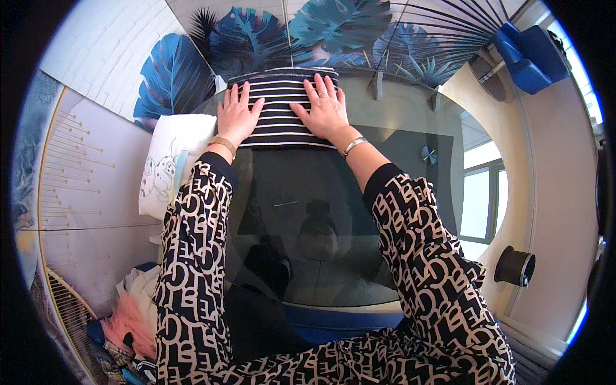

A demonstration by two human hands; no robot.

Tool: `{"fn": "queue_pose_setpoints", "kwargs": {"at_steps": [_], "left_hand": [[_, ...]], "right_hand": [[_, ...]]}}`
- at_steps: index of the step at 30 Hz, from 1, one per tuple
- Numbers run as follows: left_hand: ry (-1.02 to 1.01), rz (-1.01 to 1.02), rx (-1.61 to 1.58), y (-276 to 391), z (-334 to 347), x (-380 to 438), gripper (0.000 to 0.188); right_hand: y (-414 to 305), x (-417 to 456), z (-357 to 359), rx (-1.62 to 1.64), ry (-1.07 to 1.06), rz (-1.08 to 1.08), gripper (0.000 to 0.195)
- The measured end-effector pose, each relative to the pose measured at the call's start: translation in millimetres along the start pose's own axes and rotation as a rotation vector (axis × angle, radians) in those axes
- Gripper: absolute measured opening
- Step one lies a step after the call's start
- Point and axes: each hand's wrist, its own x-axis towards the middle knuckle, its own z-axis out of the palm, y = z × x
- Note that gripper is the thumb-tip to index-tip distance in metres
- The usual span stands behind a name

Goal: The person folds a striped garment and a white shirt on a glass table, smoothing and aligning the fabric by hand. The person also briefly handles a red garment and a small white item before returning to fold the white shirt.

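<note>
A folded black cloth garment with white stripes point(279, 113) lies flat at the far edge of a dark glass tabletop point(308, 192). My left hand point(238, 113) rests palm down on its left side, fingers spread and pointing away from me. On its right side my right hand point(325, 108) lies flat in the same way, thumb turned inward. Neither hand grips the cloth. Just left of my left wrist is a white cushion point(159, 144) with a printed spotted dog, partly hidden by my sleeve.
Clothes point(127, 317) are heaped at the lower left. A blue chair point(532, 57) stands at the far right, with a dark cylindrical bin point(515, 266) on the floor nearer me. Behind the table rises a wall with a leaf mural point(337, 26). The glass mirrors a window.
</note>
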Motion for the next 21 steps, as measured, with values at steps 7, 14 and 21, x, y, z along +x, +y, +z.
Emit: {"fn": "queue_pose_setpoints", "kwargs": {"at_steps": [7,14,21], "left_hand": [[0.055,0.215,0.003,42.3,-5.5,-45.4,0.058],[0.126,0.165,0.001,28.4,-5.0,-50.3,0.070],[-0.099,0.079,0.116,7.7,-42.0,-81.7,0.072]], "right_hand": [[-10.2,-22.1,-2.9,-0.002,-0.009,-0.153,0.066],[17.2,-48.7,-6.2,0.035,0.050,-0.064,0.067],[34.4,-110.2,-41.4,-0.037,0.017,-0.009,0.071]]}}
